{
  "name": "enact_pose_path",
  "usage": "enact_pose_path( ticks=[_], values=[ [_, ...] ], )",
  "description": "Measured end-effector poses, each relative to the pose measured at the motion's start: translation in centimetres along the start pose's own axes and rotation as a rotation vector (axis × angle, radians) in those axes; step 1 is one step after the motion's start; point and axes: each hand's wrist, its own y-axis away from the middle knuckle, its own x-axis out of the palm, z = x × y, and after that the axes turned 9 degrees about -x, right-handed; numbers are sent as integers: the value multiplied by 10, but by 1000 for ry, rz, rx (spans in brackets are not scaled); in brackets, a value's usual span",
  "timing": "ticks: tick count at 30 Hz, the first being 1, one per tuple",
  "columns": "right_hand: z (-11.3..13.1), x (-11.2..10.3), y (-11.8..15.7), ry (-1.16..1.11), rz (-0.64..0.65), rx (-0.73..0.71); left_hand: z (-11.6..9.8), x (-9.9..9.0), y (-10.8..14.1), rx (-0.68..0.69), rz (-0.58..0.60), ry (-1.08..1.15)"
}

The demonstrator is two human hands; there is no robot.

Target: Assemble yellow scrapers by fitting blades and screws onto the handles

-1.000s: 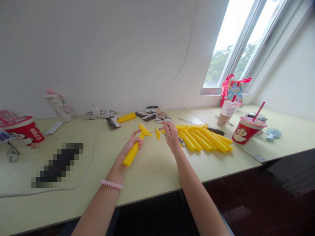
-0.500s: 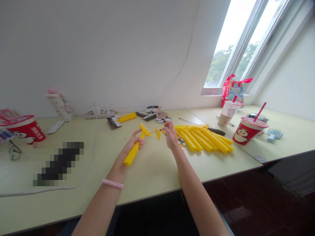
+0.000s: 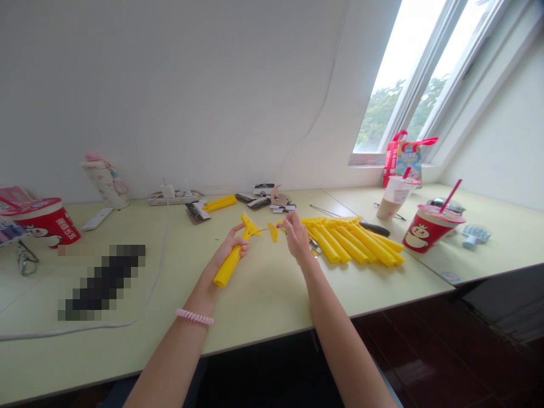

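Note:
My left hand [image 3: 234, 245] is wrapped round a yellow plastic scraper [image 3: 229, 266], its wide head tilted up and away from me. In my right hand [image 3: 296, 233] is a screwdriver [image 3: 266, 229], its thin shaft pointing left to the scraper's head; the fingers cover most of its handle. Whether the tip sits on a screw is too small to tell. A small yellow plate [image 3: 274, 232] lies on the table just beyond the shaft. Right of my right hand, several yellow scraper handles [image 3: 348, 243] lie side by side, with some metal pieces [image 3: 315, 247] partly hidden beside them.
Cardboard packaging [image 3: 261, 199] and another yellow handle [image 3: 220, 203] lie near the wall, by a power strip [image 3: 174, 198]. Drink cups [image 3: 429, 231] stand at the right, a red bucket cup [image 3: 51, 224] at the left. A white cable [image 3: 106, 325] crosses the table's left side.
Both hands keep almost the same place and the same hold. The right fingers have shifted slightly on the screwdriver. The whole view has moved very slightly.

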Motion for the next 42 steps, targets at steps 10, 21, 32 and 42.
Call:
enact_pose_path(
  ticks=[10,21,32,42],
  values=[
    [-1,2,-1,14,24,11,0,1,2,18,7,8],
    [0,1,0,5,-13,-7,-2,2,1,5,-6,-14],
    [2,0,0,-17,31,2,0,-1,-1,7,0,5],
    [1,-1,0,55,69,32,-3,3,2,2,-31,-18]
  ],
)
